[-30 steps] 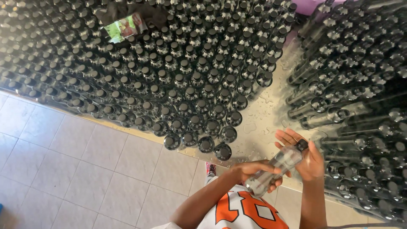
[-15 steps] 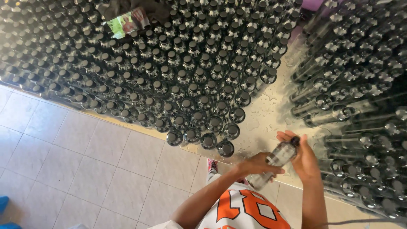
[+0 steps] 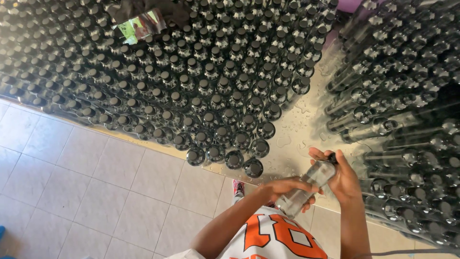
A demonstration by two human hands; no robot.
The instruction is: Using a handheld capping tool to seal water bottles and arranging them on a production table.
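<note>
A clear glass bottle with a black cap lies tilted between my two hands, over the near edge of a wet metal table. My left hand wraps the bottle's lower body. My right hand grips the capped top end. To the left, several rows of identical capped bottles stand upright and tightly packed on the table. Another packed block of bottles fills the right side.
A bare wet strip of table runs between the two bottle blocks. A colourful packet lies on the bottles at the far left. Beige floor tiles lie below the table edge. My orange and white shirt and a shoe show below.
The view has shifted slightly; my hands and the bottle stay together, with the bottle a little more upright and closer to the table edge than a second ago.
</note>
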